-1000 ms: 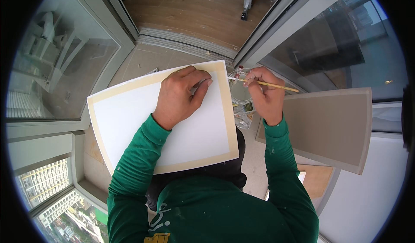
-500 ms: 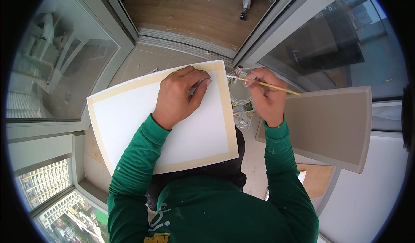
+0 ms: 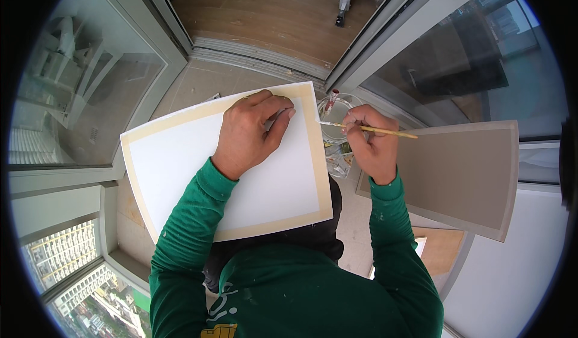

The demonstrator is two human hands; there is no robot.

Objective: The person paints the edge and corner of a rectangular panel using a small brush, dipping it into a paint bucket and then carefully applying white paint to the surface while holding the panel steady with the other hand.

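Observation:
A white rectangular panel [image 3: 259, 175] with a cream border lies across my lap, tilted slightly up to the right. My left hand [image 3: 250, 130] rests on its upper part. Those fingers are curled in, thumb tip close to the index finger, and whatever lies under them, if anything, is hidden. My right hand [image 3: 374, 142] pinches a thin paintbrush [image 3: 385, 133] with a yellow wooden handle. Its white-smeared tip points left and meets the panel's right edge, near the upper corner. Below the brush stands a round clear container [image 3: 343, 100] with a red-and-white stained object at its rim.
A grey-brown panel [image 3: 457, 175] with a paler border leans at my right. Glazed door frames [image 3: 147, 91] flank me, and a sill track [image 3: 259, 52] crosses ahead. Beyond it lies a wooden floor [image 3: 271, 13] with a metal leg [image 3: 345, 1]. A brown board [image 3: 442, 248] sits lower right.
My right hand and the brush have shifted slightly downward, so the tip sits lower along the panel's right edge. My left hand has stayed in place on the panel.

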